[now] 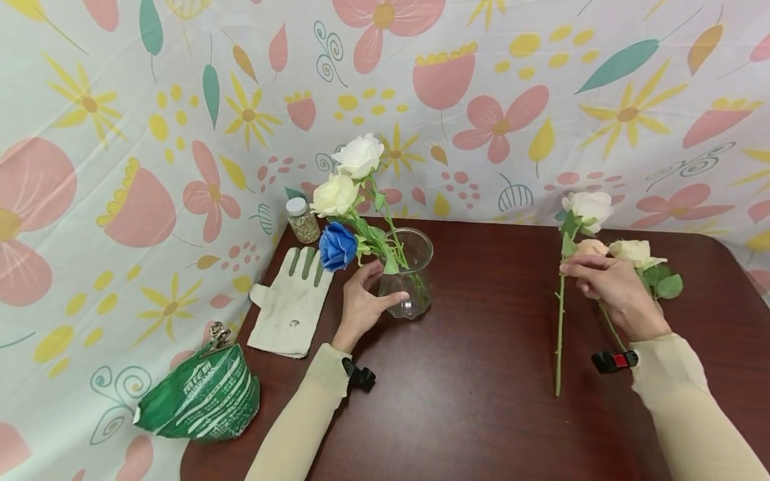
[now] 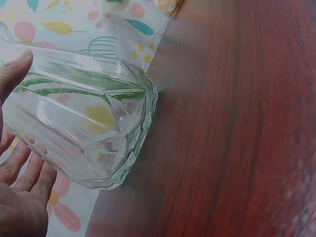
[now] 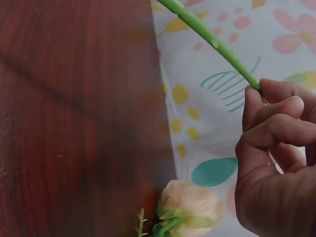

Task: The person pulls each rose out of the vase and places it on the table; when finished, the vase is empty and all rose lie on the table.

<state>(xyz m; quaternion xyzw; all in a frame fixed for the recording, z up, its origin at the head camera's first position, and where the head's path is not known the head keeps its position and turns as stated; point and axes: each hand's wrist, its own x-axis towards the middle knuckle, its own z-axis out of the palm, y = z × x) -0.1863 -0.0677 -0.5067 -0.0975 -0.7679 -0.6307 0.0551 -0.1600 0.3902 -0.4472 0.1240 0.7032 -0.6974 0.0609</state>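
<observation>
My left hand (image 1: 363,304) holds a clear glass vase (image 1: 419,300) from its left side, thumb on one face and fingers round the other. Three roses lean leftward out of the vase: a white rose (image 1: 359,155), a cream rose (image 1: 335,195) and a blue rose (image 1: 337,247). Their green stems show through the glass in the left wrist view. At the right, my right hand (image 1: 616,294) pinches another white rose (image 1: 589,210) by its long green stem (image 3: 217,44), bloom up. Beside that hand lie a peach rose (image 1: 591,248) and a cream-white rose (image 1: 636,253).
A white work glove (image 1: 289,310) lies left of the vase, with a white-lidded jar (image 1: 303,222) behind it. A green pouch (image 1: 207,394) with a metal clip sits at the left edge of the dark wooden table (image 1: 469,401). Flower-patterned cloth (image 1: 240,167) hangs behind.
</observation>
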